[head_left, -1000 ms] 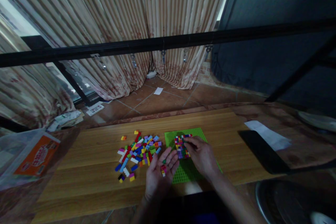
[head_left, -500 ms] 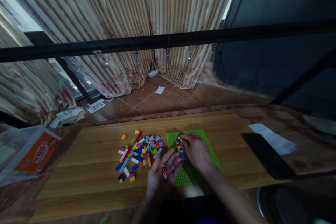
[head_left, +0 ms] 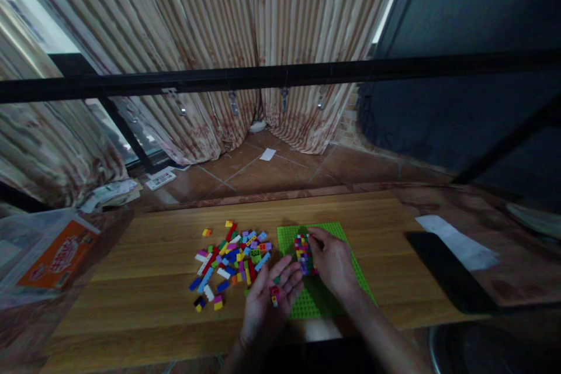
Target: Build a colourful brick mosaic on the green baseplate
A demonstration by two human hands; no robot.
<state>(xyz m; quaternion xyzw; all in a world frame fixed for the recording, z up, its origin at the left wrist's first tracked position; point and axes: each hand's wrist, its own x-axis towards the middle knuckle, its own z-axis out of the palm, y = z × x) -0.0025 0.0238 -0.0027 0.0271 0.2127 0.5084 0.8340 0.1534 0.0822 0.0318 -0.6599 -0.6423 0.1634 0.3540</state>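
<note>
My left hand, palm up and slightly cupped, carries a few small toy bricks, among them red and green ones. Beside it, a multicoloured block of toy bricks stands on a green studded baseplate. My right hand is at the right side of that block, thumb and forefinger brought together near its upper right edge. Whatever those fingertips pinch is too small to make out. Loose toy bricks of many colours lie scattered left of the baseplate.
The wooden table bears all of this. A black flat object and a white paper lie at its right end. Off the left side is a clear plastic box with an orange label. A black rail crosses before the curtains.
My right hand has shifted a little and its fingers now sit near the block's upper right edge. My left hand keeps its bricks, nearly still. The view has tilted slightly.
</note>
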